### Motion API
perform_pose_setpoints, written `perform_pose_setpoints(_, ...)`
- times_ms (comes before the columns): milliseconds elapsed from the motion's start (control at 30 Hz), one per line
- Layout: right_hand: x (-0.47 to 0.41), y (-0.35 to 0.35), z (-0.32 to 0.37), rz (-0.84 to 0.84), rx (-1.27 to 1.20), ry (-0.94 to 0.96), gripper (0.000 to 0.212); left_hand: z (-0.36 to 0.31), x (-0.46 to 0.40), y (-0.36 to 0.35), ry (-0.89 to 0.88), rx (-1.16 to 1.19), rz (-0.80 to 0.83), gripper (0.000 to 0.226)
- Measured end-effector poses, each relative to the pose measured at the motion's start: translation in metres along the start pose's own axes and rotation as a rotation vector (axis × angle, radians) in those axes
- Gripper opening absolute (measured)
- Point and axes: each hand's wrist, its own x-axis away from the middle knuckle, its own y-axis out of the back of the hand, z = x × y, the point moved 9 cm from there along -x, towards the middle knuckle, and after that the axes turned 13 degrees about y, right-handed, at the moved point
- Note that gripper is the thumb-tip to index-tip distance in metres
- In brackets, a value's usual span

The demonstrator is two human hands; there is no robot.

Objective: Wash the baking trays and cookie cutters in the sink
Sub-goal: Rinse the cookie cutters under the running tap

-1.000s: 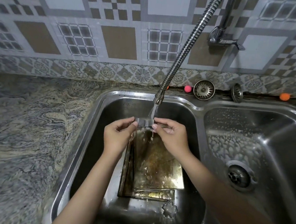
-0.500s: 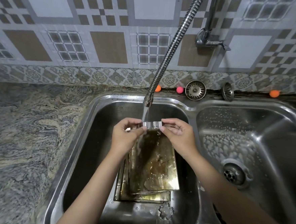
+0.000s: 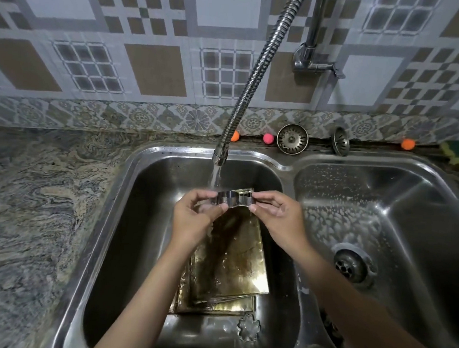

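My left hand and right hand each pinch an end of the cookie cutter under running water, above stacked baking trays; flower cutter near the sink's front wall.

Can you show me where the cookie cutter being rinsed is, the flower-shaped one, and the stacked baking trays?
cookie cutter (image 3: pixel 234 200): head view, middle of its shiny metal band.
flower-shaped cutter (image 3: pixel 248 328): head view, its centre, on the sink floor.
baking trays (image 3: pixel 233 261): head view, wet golden face of the top tray.
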Motion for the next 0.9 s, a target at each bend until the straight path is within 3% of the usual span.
perform_pose_setpoints(567, -0.021, -0.082, 0.001, 0.185, -0.041, -0.018, 0.023, 0.005, -0.016, 0.081, -0.031, 0.073, -0.159, 0.022)
perform_pose_setpoints(733, -0.027, -0.085, -0.003, 0.244, -0.020, -0.130, 0.014, 0.013, -0.026, 0.079, 0.084, 0.096, -0.083, 0.021)
perform_pose_setpoints(900, -0.032, -0.064, 0.007, 0.253, 0.085, -0.153, 0.005, 0.000, -0.022, 0.056, 0.100, 0.056, -0.008, 0.006)
